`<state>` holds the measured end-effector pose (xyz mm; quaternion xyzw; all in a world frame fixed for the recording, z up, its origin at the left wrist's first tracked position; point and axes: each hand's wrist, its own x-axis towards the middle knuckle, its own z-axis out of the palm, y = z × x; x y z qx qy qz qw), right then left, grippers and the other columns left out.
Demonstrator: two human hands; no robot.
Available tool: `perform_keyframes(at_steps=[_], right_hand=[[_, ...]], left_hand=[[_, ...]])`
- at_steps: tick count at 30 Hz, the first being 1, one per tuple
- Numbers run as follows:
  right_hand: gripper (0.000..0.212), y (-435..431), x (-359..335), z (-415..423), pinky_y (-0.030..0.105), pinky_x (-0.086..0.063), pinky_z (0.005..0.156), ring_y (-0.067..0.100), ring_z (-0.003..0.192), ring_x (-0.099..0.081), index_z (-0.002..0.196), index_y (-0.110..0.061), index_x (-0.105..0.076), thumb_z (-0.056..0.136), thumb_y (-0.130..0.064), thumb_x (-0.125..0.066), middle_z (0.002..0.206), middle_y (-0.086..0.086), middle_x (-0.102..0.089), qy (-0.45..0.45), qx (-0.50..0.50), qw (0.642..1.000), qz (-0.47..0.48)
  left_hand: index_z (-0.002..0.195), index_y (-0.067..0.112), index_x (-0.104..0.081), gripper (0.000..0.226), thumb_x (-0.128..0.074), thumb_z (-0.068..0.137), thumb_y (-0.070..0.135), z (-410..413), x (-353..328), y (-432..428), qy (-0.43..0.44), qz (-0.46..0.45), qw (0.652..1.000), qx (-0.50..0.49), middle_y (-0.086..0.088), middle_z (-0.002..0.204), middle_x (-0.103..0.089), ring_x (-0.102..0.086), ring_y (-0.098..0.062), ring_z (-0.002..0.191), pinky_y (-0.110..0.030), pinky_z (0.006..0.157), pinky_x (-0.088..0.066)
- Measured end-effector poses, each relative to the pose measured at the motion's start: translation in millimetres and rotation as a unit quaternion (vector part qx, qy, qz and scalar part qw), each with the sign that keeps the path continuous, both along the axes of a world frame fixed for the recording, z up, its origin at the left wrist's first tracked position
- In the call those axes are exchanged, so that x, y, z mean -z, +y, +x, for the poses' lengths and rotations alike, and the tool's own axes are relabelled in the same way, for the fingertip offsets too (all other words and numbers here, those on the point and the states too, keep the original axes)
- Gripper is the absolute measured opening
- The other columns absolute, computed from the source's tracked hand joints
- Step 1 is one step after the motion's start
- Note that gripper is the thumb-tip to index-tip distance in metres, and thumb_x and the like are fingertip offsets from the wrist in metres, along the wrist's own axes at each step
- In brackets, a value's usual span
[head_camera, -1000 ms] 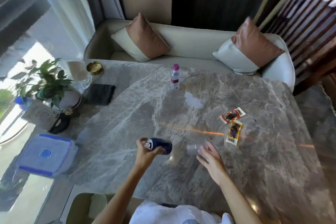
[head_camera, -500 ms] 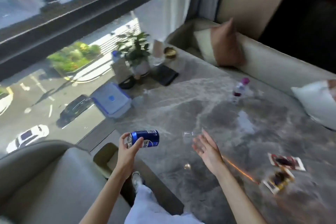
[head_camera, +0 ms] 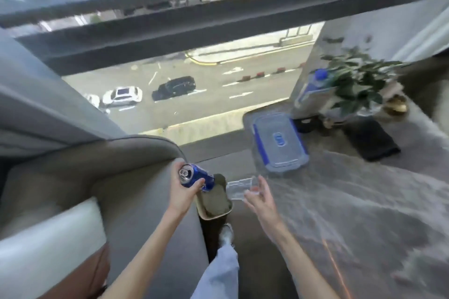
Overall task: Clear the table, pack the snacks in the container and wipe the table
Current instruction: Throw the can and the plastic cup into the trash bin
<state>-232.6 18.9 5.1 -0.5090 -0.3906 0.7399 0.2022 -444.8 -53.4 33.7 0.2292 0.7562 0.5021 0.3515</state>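
Observation:
My left hand grips a blue drink can, tilted on its side with the opened top facing me, just over the left rim of a beige waste bin on the floor. My right hand holds a clear plastic cup by the fingertips, lying sideways above the bin's right rim. A clear snack container with a blue-edged lid sits shut on the marble table beyond the cup. No snack packets are in view.
A folded black cloth lies right of the container. Behind it stand a potted plant, a blue-capped bottle and a gold dish. A grey sofa arm borders the bin on the left, below a large window.
My view has swung left from the table toward the window and floor. Both hands carried the can and the clear cup off the table edge to above the bin.

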Motion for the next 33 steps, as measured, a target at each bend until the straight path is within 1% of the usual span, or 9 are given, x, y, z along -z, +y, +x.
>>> perform_keyframes(at_steps=[4, 8, 11, 14, 16, 19, 23, 30, 33], right_hand=[[0.071, 14.2, 83.5, -75.6, 0.050, -0.042, 0.110, 0.024, 0.119, -0.059, 0.145, -0.022, -0.031, 0.086, -0.015, -0.070, 0.125, 0.005, -0.057, -0.057, -0.010, 0.997, -0.050], [0.065, 33.2, 193.6, -112.8, 0.042, -0.046, 0.106, 0.023, 0.111, -0.062, 0.138, -0.023, -0.033, 0.086, -0.008, -0.069, 0.133, 0.015, -0.052, -0.083, 0.065, 0.987, -0.120], [0.067, 42.4, 280.8, -120.9, 0.038, -0.047, 0.101, 0.028, 0.122, -0.057, 0.140, -0.017, -0.029, 0.087, -0.010, -0.069, 0.137, 0.020, -0.049, -0.102, 0.102, 0.975, -0.170], [0.072, 35.4, 360.8, -128.3, 0.042, -0.048, 0.102, 0.039, 0.130, -0.049, 0.145, -0.009, -0.029, 0.087, -0.022, -0.069, 0.142, 0.028, -0.046, -0.151, 0.132, 0.948, -0.249], [0.072, 26.1, 406.6, -137.4, 0.042, -0.048, 0.103, 0.040, 0.123, -0.056, 0.144, -0.003, -0.033, 0.087, -0.028, -0.069, 0.134, 0.028, -0.052, -0.163, 0.134, 0.932, -0.295], [0.066, 17.8, 463.6, -158.1, 0.036, -0.050, 0.098, 0.025, 0.094, -0.067, 0.136, 0.001, -0.041, 0.087, -0.034, -0.069, 0.107, 0.016, -0.059, -0.151, 0.130, 0.920, -0.337], [0.070, 27.7, 534.8, -187.8, 0.037, -0.053, 0.092, 0.033, 0.105, -0.064, 0.139, -0.001, -0.035, 0.087, -0.034, -0.068, 0.134, 0.030, -0.047, -0.142, 0.178, 0.900, -0.373], [0.066, 48.2, 622.7, -204.8, 0.043, -0.053, 0.097, 0.037, 0.114, -0.063, 0.139, -0.008, -0.038, 0.087, -0.036, -0.068, 0.143, 0.022, -0.047, -0.185, 0.190, 0.886, -0.380], [0.071, 48.6, 638.7, -203.6, 0.040, -0.054, 0.092, 0.034, 0.111, -0.063, 0.141, -0.009, -0.038, 0.085, -0.040, -0.069, 0.146, 0.017, -0.044, -0.185, 0.184, 0.882, -0.391]], left_hand=[[0.110, 0.027, -0.044, 0.057, -0.075, 0.074, -0.004, -45.6, 105.0, 10.2, -0.036, -0.070, 0.997, -0.029, 0.009, 0.104, -0.057, -0.058, -0.011, 0.093, -0.027, 0.088, -0.045], [0.109, 0.027, -0.039, 0.060, -0.083, 0.070, 0.013, -72.7, 229.0, 15.7, -0.043, -0.138, 0.987, -0.076, -0.003, 0.113, -0.055, -0.060, -0.011, 0.095, -0.022, 0.083, -0.046], [0.113, 0.021, -0.036, 0.067, -0.084, 0.067, 0.013, -80.0, 320.2, 22.2, -0.026, -0.187, 0.978, -0.093, -0.007, 0.118, -0.048, -0.057, -0.020, 0.098, -0.025, 0.085, -0.045], [0.123, 0.012, -0.036, 0.071, -0.081, 0.069, 0.005, -80.8, 402.0, 28.5, 0.010, -0.235, 0.971, -0.046, -0.006, 0.121, -0.041, -0.049, -0.018, 0.102, -0.013, 0.084, -0.035], [0.128, 0.012, -0.036, 0.072, -0.080, 0.071, 0.010, -80.6, 447.2, 31.3, 0.025, -0.261, 0.965, 0.012, -0.006, 0.124, -0.043, -0.050, -0.023, 0.111, -0.017, 0.089, -0.037], [0.134, 0.018, -0.030, 0.074, -0.076, 0.078, 0.034, -80.1, 500.8, 38.6, 0.083, -0.314, 0.941, 0.093, -0.004, 0.133, -0.048, -0.049, -0.025, 0.121, -0.033, 0.095, -0.044], [0.139, 0.015, -0.024, 0.070, -0.068, 0.085, 0.028, -71.2, 563.0, 55.7, 0.165, -0.331, 0.915, 0.163, -0.005, 0.141, -0.039, -0.048, -0.026, 0.126, -0.035, 0.095, -0.046], [0.136, 0.012, -0.024, 0.068, -0.068, 0.086, 0.026, -65.7, 649.6, 65.7, 0.177, -0.369, 0.895, 0.179, -0.011, 0.136, -0.039, -0.049, -0.029, 0.120, -0.036, 0.087, -0.049], [0.143, 0.012, -0.017, 0.083, -0.070, 0.083, 0.031, -63.2, 666.4, 60.7, 0.195, -0.389, 0.879, 0.196, -0.017, 0.148, -0.027, -0.037, -0.033, 0.134, -0.038, 0.103, -0.043]])
